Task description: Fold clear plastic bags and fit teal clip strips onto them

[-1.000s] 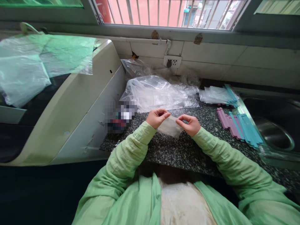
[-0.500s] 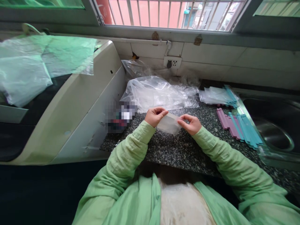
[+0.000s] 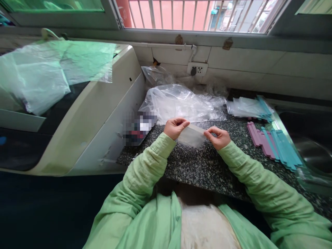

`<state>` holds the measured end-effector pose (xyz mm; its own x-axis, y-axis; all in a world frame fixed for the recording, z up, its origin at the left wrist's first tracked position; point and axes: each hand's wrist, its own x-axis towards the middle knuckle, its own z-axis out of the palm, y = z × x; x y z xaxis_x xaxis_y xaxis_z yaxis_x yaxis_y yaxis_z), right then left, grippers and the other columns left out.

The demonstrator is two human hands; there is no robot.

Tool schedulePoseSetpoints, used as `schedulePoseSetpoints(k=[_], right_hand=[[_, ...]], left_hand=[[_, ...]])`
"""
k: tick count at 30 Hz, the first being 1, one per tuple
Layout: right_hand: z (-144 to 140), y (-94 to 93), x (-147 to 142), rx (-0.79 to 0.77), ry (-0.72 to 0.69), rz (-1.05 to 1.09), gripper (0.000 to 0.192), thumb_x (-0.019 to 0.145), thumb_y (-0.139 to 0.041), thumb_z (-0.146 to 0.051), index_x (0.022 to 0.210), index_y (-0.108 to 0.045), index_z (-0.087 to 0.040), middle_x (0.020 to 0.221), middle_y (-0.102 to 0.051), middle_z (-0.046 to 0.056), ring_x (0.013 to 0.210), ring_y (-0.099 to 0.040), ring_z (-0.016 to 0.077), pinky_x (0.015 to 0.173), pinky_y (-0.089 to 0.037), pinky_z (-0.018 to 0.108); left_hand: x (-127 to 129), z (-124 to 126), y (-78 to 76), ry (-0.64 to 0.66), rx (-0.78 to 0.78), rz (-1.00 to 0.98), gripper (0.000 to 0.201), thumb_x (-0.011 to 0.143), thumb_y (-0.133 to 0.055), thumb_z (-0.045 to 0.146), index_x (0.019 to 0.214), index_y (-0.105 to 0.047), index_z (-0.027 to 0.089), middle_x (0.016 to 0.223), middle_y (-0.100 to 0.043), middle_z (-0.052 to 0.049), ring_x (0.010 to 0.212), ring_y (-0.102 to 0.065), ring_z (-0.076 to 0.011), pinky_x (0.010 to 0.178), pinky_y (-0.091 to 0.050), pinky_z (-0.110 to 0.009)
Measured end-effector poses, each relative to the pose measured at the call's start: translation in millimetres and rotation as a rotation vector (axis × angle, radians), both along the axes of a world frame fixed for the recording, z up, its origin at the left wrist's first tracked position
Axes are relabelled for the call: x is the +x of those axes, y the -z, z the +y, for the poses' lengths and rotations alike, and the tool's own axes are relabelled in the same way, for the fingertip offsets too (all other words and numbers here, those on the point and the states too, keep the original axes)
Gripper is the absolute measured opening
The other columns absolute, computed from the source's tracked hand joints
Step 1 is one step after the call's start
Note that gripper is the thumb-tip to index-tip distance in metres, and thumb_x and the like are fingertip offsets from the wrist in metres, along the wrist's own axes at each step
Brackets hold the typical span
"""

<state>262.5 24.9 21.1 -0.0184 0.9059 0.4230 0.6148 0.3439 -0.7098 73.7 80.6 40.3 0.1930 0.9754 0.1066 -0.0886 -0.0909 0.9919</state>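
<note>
Between my two hands a small, translucent plastic bag (image 3: pixel 191 135) is stretched just above the speckled countertop. My left hand (image 3: pixel 175 128) pinches its upper left corner between thumb and fingers. At the upper right corner, my right hand (image 3: pixel 218 137) grips it the same way. Behind my hands lies a large clear plastic bag (image 3: pixel 178 103), with whitish contents that I cannot make out clearly. To the right are pink strips (image 3: pixel 261 140) and teal strips (image 3: pixel 284 148), laid side by side. Past them sits a stack of small clear bags (image 3: pixel 245 106) with a teal edge.
A bulky cream-coloured machine (image 3: pixel 103 103) with plastic sheets (image 3: pixel 85 62) draped over it stands at the left. A blurred-out object (image 3: pixel 138 129) lies beside it on the granite counter (image 3: pixel 192 169). A metal sink (image 3: pixel 315 152) is at the right, and a wall socket (image 3: pixel 197 69) at the back.
The view has turned slightly left, so everything sits further right. My hands still hold the small bag, which now looks pulled a little straighter along its top edge.
</note>
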Motion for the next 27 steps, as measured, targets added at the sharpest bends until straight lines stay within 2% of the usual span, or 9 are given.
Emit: schedulePoseSetpoints(k=[3, 8, 15, 27], right_hand=[[1.6, 0.7, 2.1, 0.001, -0.019, -0.015, 0.027, 0.074, -0.055, -0.041, 0.058, -0.057, -0.019, 0.058, -0.059, 0.002, 0.058, -0.054, 0.0138, 0.060, -0.046, 0.028], [2.8, 1.1, 2.5, -0.046, -0.085, -0.021, 0.030, 0.072, -0.056, -0.046, 0.078, -0.064, -0.018, 0.074, -0.066, 0.006, 0.070, -0.060, 0.0168, 0.067, -0.048, 0.030], [-0.2, 1.5, -5.0, 0.017, -0.069, 0.010, 0.027, 0.074, -0.056, -0.042, 0.060, -0.059, -0.019, 0.061, -0.061, 0.003, 0.058, -0.055, 0.0136, 0.060, -0.047, 0.028], [0.9, 4.1, -2.9, 0.091, -0.099, -0.022, 0.020, 0.075, -0.055, -0.030, 0.059, -0.058, -0.019, 0.057, -0.058, 0.002, 0.056, -0.052, 0.0129, 0.057, -0.044, 0.028]], left_hand=[[-0.1, 0.5, 1.2, 0.010, -0.002, 0.001, 0.030, 0.052, -0.073, 0.040, 0.056, -0.063, 0.012, 0.053, -0.058, 0.001, 0.052, -0.047, -0.0073, 0.050, -0.040, -0.021], [2.9, -1.8, 2.9, 0.070, 0.000, 0.003, 0.031, 0.052, -0.073, 0.041, 0.056, -0.062, 0.012, 0.053, -0.057, 0.001, 0.052, -0.047, -0.0071, 0.050, -0.039, -0.021], [5.0, -5.2, 4.7, 0.153, 0.047, 0.066, 0.030, 0.055, -0.071, 0.041, 0.057, -0.063, 0.012, 0.052, -0.057, 0.001, 0.051, -0.046, -0.0075, 0.050, -0.038, -0.021], [3.4, -4.4, 4.4, 0.149, 0.083, 0.071, 0.025, 0.055, -0.072, 0.037, 0.056, -0.065, 0.013, 0.054, -0.061, -0.001, 0.054, -0.051, -0.0090, 0.053, -0.041, -0.022]])
